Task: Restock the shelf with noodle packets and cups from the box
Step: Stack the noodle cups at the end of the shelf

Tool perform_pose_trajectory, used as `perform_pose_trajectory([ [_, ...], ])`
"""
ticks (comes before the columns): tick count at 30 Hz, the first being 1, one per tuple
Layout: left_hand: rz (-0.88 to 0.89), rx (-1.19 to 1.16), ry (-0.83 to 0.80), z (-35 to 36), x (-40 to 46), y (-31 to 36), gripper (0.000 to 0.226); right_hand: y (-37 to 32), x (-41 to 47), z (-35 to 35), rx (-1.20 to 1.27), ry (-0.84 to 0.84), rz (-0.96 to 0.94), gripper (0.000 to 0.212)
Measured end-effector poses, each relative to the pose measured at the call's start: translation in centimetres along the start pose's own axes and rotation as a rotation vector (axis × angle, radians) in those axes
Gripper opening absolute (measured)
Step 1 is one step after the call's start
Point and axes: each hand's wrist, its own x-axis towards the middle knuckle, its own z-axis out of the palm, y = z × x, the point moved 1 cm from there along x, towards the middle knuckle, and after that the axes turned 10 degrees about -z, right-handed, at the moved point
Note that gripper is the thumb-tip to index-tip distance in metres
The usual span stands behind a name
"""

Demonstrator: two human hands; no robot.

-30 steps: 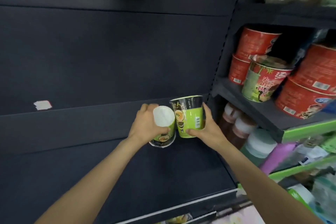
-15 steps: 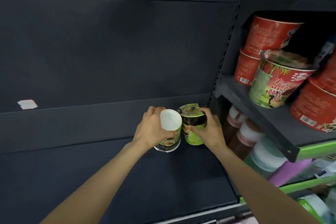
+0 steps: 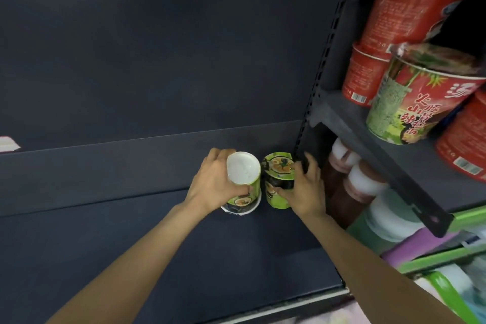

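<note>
While the left hand [image 3: 214, 181] grips an upside-down noodle cup [image 3: 243, 187], the right hand [image 3: 305, 189] grips an upright cup [image 3: 278, 181] just beside it on the dark shelf [image 3: 131, 244].

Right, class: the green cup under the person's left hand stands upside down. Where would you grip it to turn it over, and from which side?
Grip the upside-down cup round its green side wall, about mid-height, coming from its free left side. The upright cup held by the right hand crowds its right side, and the left hand already wraps that wall.
</note>
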Motion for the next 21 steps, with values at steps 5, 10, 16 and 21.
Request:
perform_pose_trajectory([
  [5, 0.007, -0.015, 0.006, 0.5, 0.0, -0.1, 0.079, 0.2, 0.2, 0.2, -0.122, 0.074, -0.257, 0.061],
  [10, 0.008, -0.036, 0.018, 0.6, 0.0, -0.5, 0.078, -0.2, 0.2, 0.9, -0.181, 0.067, -0.262, 0.071],
  [16, 0.011, -0.104, 0.079, -0.5, -0.4, -0.5, 0.077, -1.2, 1.4, -0.2, 0.001, -0.090, -0.149, 0.050],
  [21, 0.016, -0.270, 0.153, -1.6, -1.0, 0.1, 0.078, -2.8, 2.7, -3.4, 0.717, -0.233, 0.210, 0.024],
])
